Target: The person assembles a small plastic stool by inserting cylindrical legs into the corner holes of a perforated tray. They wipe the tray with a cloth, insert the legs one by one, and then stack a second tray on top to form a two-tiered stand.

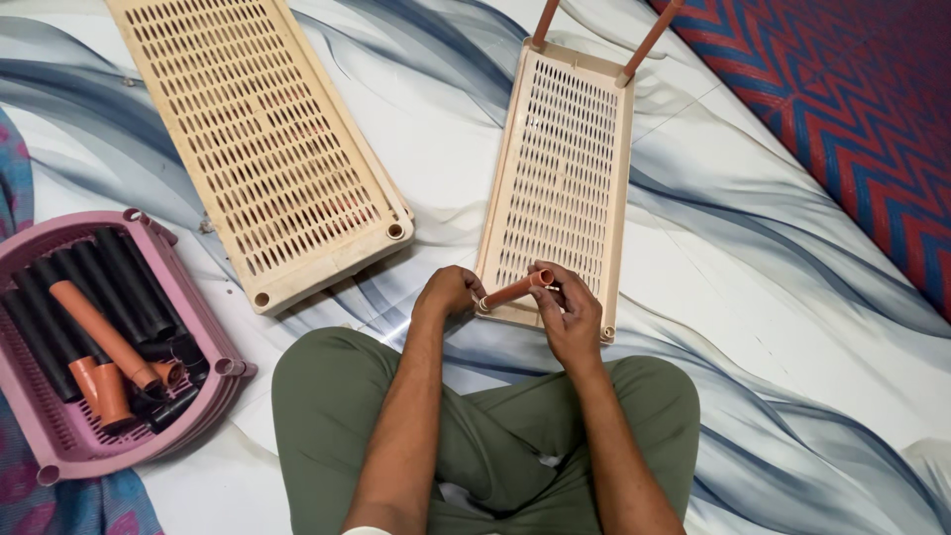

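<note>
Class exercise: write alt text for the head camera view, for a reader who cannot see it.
A seated person's left hand and right hand hold a short orange tube at the near corner of a cream slotted shelf panel lying on a marbled floor. Another cream panel lies to the left, beside a pink basket of black and orange tubes.

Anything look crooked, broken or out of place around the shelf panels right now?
Nothing looks damaged. The cream panel by the hands carries two brown tubes only at its far end; both hands hold a third tube at its near corner. Spare tubes lie loose in the pink tray.
</note>
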